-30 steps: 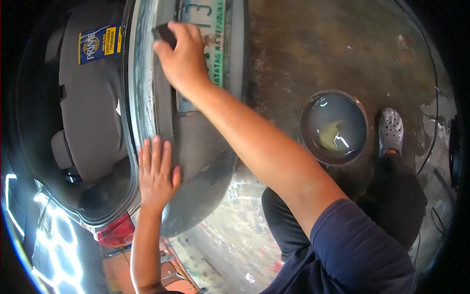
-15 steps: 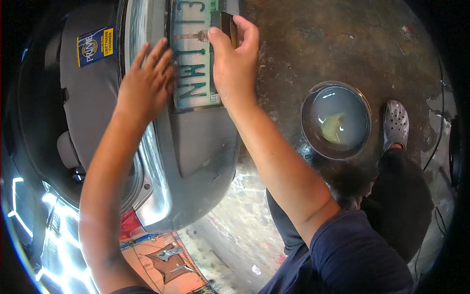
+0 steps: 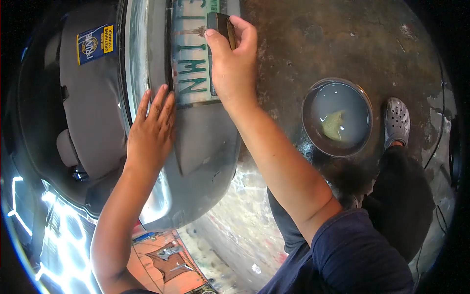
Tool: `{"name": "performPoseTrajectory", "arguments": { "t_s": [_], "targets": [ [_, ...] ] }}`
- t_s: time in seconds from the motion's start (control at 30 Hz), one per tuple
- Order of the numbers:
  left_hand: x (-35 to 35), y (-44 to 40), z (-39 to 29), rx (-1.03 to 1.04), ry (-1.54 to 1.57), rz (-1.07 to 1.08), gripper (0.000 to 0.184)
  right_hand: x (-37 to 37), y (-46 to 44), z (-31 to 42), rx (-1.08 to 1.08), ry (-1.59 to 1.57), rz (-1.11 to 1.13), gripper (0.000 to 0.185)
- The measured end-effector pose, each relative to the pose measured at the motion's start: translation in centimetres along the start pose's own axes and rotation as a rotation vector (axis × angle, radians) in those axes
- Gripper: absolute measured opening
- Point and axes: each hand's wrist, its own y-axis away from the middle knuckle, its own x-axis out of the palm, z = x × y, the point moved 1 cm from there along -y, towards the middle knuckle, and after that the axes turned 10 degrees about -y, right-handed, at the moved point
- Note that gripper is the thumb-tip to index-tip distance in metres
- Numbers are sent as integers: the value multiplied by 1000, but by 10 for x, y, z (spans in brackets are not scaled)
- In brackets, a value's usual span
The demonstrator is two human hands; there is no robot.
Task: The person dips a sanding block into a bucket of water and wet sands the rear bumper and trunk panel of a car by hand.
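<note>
My left hand (image 3: 151, 128) lies flat with fingers stretched out on the silver-grey rear bumper (image 3: 203, 147) of a car, just beside the licence plate (image 3: 192, 73). The plate carries dark green characters and a brownish stain. My right hand (image 3: 236, 61) grips a dark rectangular block (image 3: 223, 24) with a brownish layer on one side, thumb on one face and fingers curled round the other. The block sits over the plate's edge; whether it presses on the plate or the bumper I cannot tell.
A metal basin (image 3: 368, 110) of cloudy water stands on the floor, with a yellowish-green piece (image 3: 334, 125) in it. A blue thinner label (image 3: 94, 44) lies in the open trunk (image 3: 93, 93). Tools rest on an orange surface (image 3: 154, 279). A clog-shod foot (image 3: 397, 120) is beside the basin.
My left hand has come down flat on the bumper, moving toward my body along the plate's side. My right hand and the block have shifted only slightly.
</note>
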Motion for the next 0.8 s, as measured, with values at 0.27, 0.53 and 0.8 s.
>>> {"name": "performPoseTrajectory", "arguments": {
  "t_s": [0.27, 0.53, 0.8],
  "targets": [
    [-3, 42, -25, 14, 250, 27, 54, -4, 44, -13, 575, -312, 48, 53],
    [61, 47, -10, -441, 732, -335, 68, 24, 93, -21, 584, -253, 314, 67],
    [107, 32, -27, -479, 1068, -602, 70, -5, 159, -8, 384, 88, 542, 72]
  ]
}}
